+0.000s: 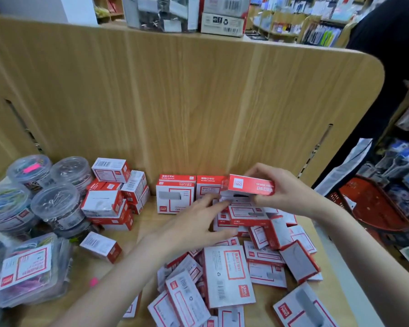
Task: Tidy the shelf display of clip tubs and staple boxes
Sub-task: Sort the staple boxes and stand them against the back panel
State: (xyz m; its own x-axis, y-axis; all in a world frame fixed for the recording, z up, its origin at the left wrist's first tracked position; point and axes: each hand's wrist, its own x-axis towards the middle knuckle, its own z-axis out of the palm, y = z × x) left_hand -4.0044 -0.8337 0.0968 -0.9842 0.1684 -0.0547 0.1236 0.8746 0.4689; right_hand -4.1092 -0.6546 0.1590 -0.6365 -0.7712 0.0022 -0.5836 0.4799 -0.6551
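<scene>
My right hand [276,190] grips a red and white staple box [250,185], holding it just above the shelf beside two upright staple boxes [176,197] that stand against the back panel. My left hand [194,223] reaches in with fingers spread, its fingertips touching a white box under the held one. A loose heap of staple boxes [227,277] covers the right half of the shelf. Another small pile of staple boxes [113,197] sits centre left. Round clear clip tubs [57,206] cluster at the far left, with a square clip tub [31,272] in front of them.
The wooden back panel [187,102] rises behind the shelf, with more boxes [224,15] on its top ledge. A red shopping basket [373,204] sits on the floor at the right, and a person in dark clothes [387,43] stands at the upper right.
</scene>
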